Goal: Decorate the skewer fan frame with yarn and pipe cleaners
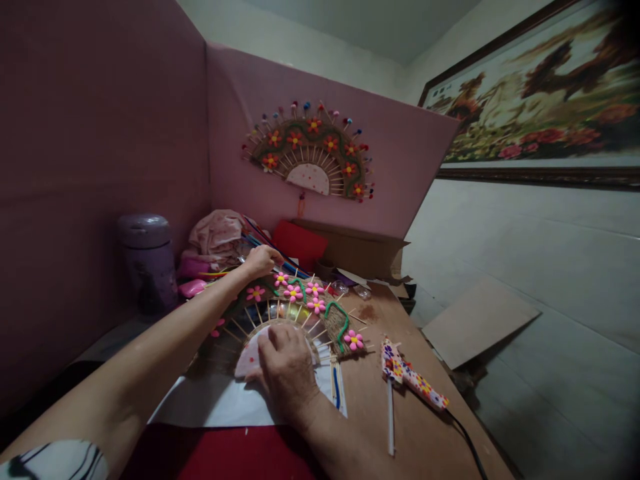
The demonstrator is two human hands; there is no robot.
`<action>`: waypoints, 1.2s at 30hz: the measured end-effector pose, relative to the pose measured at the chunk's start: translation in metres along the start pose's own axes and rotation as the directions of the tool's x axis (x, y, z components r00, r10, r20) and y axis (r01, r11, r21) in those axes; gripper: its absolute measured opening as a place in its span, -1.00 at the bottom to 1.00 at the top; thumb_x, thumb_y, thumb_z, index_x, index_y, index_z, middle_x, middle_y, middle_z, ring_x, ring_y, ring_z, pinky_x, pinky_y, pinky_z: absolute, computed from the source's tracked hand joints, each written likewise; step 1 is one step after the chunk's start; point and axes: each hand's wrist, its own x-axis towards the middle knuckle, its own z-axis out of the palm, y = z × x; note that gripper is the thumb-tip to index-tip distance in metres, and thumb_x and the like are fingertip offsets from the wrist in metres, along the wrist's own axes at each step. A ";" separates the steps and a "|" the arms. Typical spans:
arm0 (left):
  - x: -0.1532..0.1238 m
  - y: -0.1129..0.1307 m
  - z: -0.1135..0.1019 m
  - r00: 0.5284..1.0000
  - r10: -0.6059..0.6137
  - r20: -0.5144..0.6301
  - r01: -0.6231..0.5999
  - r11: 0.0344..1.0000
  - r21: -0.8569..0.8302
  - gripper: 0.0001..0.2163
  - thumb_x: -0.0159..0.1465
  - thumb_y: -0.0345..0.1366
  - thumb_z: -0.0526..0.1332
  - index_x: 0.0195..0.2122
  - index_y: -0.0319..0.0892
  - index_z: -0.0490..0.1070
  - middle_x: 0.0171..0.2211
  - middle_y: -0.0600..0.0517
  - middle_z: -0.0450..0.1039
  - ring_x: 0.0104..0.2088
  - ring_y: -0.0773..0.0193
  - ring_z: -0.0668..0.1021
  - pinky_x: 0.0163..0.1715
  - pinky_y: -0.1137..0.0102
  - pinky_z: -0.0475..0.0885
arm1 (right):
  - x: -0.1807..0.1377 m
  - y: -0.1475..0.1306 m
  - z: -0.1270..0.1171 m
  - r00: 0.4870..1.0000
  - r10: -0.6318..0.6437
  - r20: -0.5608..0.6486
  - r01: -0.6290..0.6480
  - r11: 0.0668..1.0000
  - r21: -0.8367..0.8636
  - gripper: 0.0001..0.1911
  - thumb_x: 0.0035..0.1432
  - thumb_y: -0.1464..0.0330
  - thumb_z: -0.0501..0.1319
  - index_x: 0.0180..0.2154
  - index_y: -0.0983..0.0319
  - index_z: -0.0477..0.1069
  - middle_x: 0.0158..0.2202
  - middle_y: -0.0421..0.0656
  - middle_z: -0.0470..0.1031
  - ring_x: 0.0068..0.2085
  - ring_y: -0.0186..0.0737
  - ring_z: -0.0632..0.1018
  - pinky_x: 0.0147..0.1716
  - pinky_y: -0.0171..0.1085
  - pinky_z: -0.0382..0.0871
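Note:
A craft fan (330,317) lies on the table, made of thin sticks with a brown twine-like band, pink flowers with yellow centres and wavy green strips. My right hand (290,367) is over its pale, red-dotted half-round base (247,357), fingers bent and thumb to the left, gripping it. Stretched out to the fan's far edge, my left hand (263,260) has its fingers pinched together close to the top flowers. Whatever is between those fingertips is too small to make out. My left forearm hides part of the fan's left side.
A flowered glue gun (413,379) with a cord lies on the right of the table (373,407). Behind stand a purple lidded container (149,263), bundled pink cloth (219,233), red sheet (299,241) and cardboard (363,252). A similar fan (309,179) hangs on the pink panel.

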 end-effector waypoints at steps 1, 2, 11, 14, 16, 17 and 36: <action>0.000 0.000 0.000 1.000 -0.001 -0.001 0.001 1.000 0.001 -0.64 -0.06 -0.52 0.04 -0.35 -0.16 0.59 -0.34 0.03 0.58 -0.26 0.25 0.55 -0.24 0.48 0.37 | 0.000 0.000 0.000 1.000 0.000 -0.002 0.000 1.000 -0.002 -0.61 0.05 0.08 0.20 -0.24 0.26 0.37 -0.20 -0.03 0.38 -0.17 -0.02 0.36 -0.16 -0.08 0.28; 0.000 0.000 0.000 1.000 -0.001 -0.002 0.001 1.000 0.001 -0.64 -0.05 -0.52 0.05 -0.35 -0.16 0.59 -0.33 0.03 0.58 -0.26 0.24 0.55 -0.24 0.48 0.37 | 0.000 0.000 0.001 1.000 0.002 -0.004 -0.002 1.000 -0.004 -0.61 0.06 0.08 0.19 -0.24 0.26 0.37 -0.19 -0.03 0.38 -0.17 -0.02 0.36 -0.16 -0.08 0.28; 0.000 0.000 0.001 1.000 0.005 -0.005 -0.005 1.000 0.007 -0.64 -0.04 -0.52 0.04 -0.34 -0.17 0.58 -0.32 0.02 0.58 -0.24 0.24 0.55 -0.22 0.48 0.37 | 0.000 0.000 -0.002 1.000 0.001 0.009 -0.001 1.000 -0.002 -0.64 0.08 0.10 0.17 -0.24 0.27 0.37 -0.18 -0.02 0.37 -0.15 -0.02 0.36 -0.13 -0.07 0.27; -0.001 0.001 0.000 1.000 0.007 -0.002 -0.007 1.000 0.014 -0.63 -0.04 -0.52 0.04 -0.34 -0.14 0.58 -0.32 0.05 0.58 -0.24 0.25 0.55 -0.22 0.49 0.36 | 0.000 0.000 -0.001 1.000 0.001 0.011 -0.001 1.000 -0.001 -0.62 0.07 0.10 0.18 -0.23 0.27 0.36 -0.16 -0.02 0.37 -0.14 -0.02 0.35 -0.13 -0.07 0.26; -0.002 0.003 -0.002 1.000 0.009 0.001 -0.009 1.000 0.021 -0.64 -0.03 -0.52 0.04 -0.34 -0.12 0.58 -0.32 0.07 0.58 -0.23 0.26 0.54 -0.21 0.49 0.36 | 0.000 0.000 0.000 1.000 -0.002 0.018 0.002 1.000 -0.006 -0.61 0.06 0.09 0.19 -0.22 0.27 0.36 -0.17 -0.02 0.36 -0.15 -0.01 0.35 -0.14 -0.07 0.26; -0.002 0.004 -0.003 1.000 0.008 -0.002 -0.008 1.000 0.026 -0.64 -0.02 -0.51 0.04 -0.34 -0.12 0.58 -0.32 0.07 0.58 -0.22 0.26 0.54 -0.20 0.49 0.36 | 0.000 0.001 0.000 1.000 -0.002 0.023 0.002 1.000 -0.008 -0.61 0.05 0.09 0.19 -0.22 0.27 0.36 -0.17 -0.02 0.36 -0.16 -0.02 0.35 -0.15 -0.07 0.26; -0.007 0.012 -0.007 1.000 -0.020 -0.024 0.022 0.994 0.110 -0.66 -0.02 -0.51 0.06 -0.35 -0.12 0.59 -0.27 0.02 0.57 -0.14 0.18 0.50 -0.13 0.39 0.32 | 0.001 0.001 -0.001 0.999 0.005 0.033 -0.004 1.000 -0.026 -0.54 -0.02 0.07 0.26 -0.18 0.26 0.34 -0.18 -0.02 0.36 -0.17 -0.04 0.33 -0.17 -0.10 0.24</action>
